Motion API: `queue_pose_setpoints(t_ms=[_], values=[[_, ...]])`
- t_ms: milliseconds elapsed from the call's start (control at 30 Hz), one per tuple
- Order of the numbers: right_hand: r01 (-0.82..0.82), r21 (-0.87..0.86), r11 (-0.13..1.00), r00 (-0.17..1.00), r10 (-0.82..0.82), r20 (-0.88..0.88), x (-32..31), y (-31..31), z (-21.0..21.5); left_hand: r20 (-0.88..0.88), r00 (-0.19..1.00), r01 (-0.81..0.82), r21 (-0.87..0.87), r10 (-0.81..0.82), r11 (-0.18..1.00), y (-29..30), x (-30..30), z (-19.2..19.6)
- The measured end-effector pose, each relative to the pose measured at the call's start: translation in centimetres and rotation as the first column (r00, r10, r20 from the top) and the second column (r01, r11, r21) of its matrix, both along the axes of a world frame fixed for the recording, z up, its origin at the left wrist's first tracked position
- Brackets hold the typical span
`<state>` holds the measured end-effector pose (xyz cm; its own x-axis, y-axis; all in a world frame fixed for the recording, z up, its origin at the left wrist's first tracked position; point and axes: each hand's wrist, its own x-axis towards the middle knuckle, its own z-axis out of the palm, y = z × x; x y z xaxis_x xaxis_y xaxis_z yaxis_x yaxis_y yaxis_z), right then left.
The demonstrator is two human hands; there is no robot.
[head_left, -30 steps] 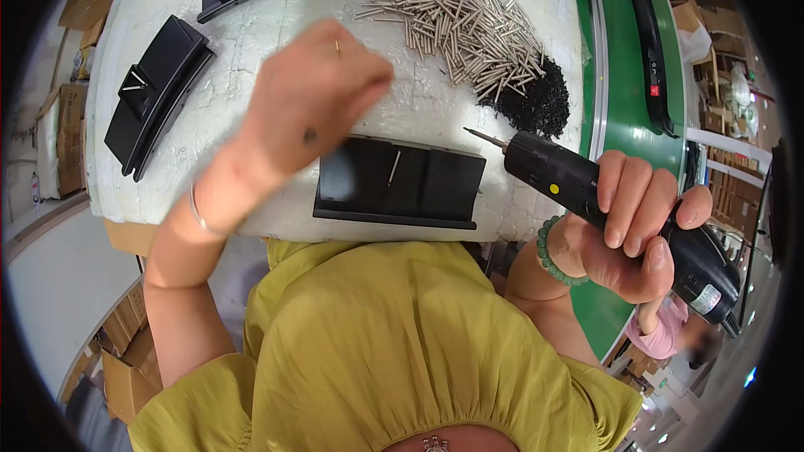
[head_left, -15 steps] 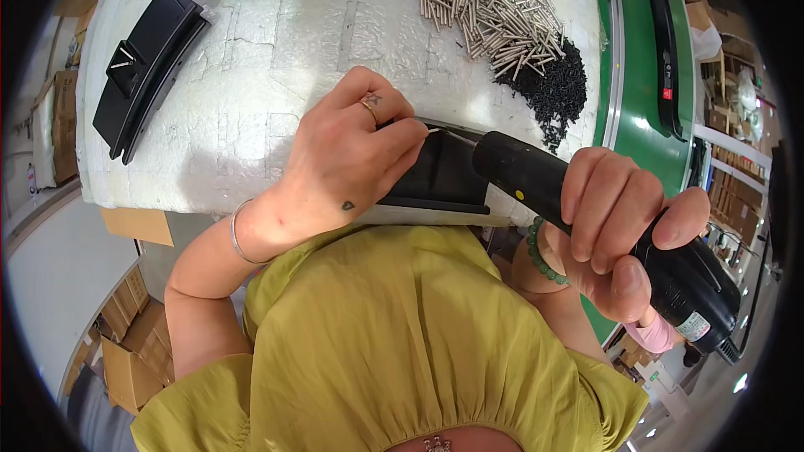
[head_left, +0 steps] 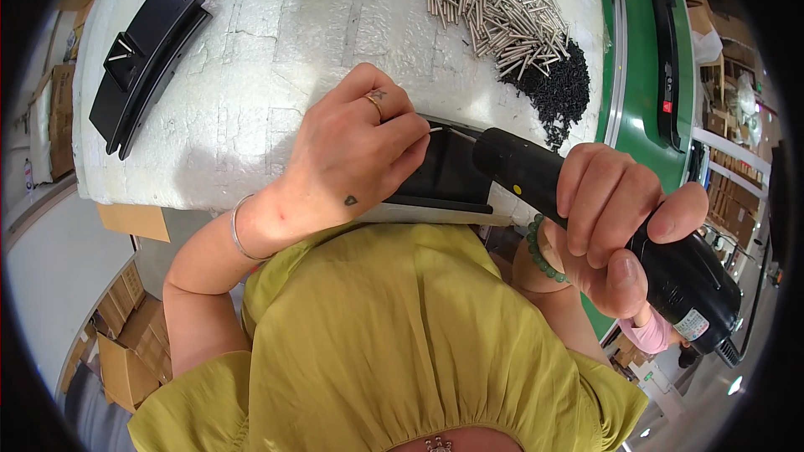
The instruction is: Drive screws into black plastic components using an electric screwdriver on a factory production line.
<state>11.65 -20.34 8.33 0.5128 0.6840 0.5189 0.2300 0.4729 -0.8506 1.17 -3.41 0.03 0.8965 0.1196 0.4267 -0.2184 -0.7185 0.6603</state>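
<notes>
My right hand (head_left: 615, 222) is wrapped round a black electric screwdriver (head_left: 523, 172), its bit pointing left. The bit tip reaches the inside of a black plastic part (head_left: 456, 169) lying at the table's near edge. Over that part's left side, my left hand (head_left: 356, 146) is closed, thumb and forefinger pinching a thin metal pin (head_left: 435, 130). Only the pin's end shows beyond the fingertips, close to the screwdriver bit. Whether the bit touches a screw there is too small to tell. The left fingers hide part of the black piece.
A heap of silver metal pins (head_left: 494, 8) lies at the far right, beside a pile of small black screws (head_left: 557, 88). Another curved black part (head_left: 151, 63), with pins in its pocket, rests at the left. Green surface (head_left: 641, 75) borders the white-covered table (head_left: 276, 59).
Both hands, the screwdriver and the black part keep nearly the same position. The view has shifted slightly.
</notes>
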Motion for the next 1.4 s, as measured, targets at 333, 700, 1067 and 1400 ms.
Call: queue_pose_setpoints(t_ms=[333,700,1067,1400], values=[[-0.025,-0.065,0.998,1.0,0.026,0.009,-0.1,0.4,0.3,-0.007,1.0,0.015,-0.018,-0.015,1.0,0.1,-0.1,-0.2],[-0.152,-0.165,0.975,0.984,0.165,0.072,0.4,1.8,0.9,-0.022,0.998,0.054,-0.017,-0.054,0.998,0.2,-0.1,-0.3],[-0.068,-0.04,0.997,0.995,0.064,-0.076,0.3,1.8,1.2,-0.101,0.99,0.097,0.016,-0.095,0.995,0.3,-0.7,-0.1],[0.165,0.174,0.971,0.984,-0.149,-0.1,6.1,4.4,-2.5,-0.339,0.913,0.312,0.219,-0.228,0.924,1.6,-2.9,4.0]])
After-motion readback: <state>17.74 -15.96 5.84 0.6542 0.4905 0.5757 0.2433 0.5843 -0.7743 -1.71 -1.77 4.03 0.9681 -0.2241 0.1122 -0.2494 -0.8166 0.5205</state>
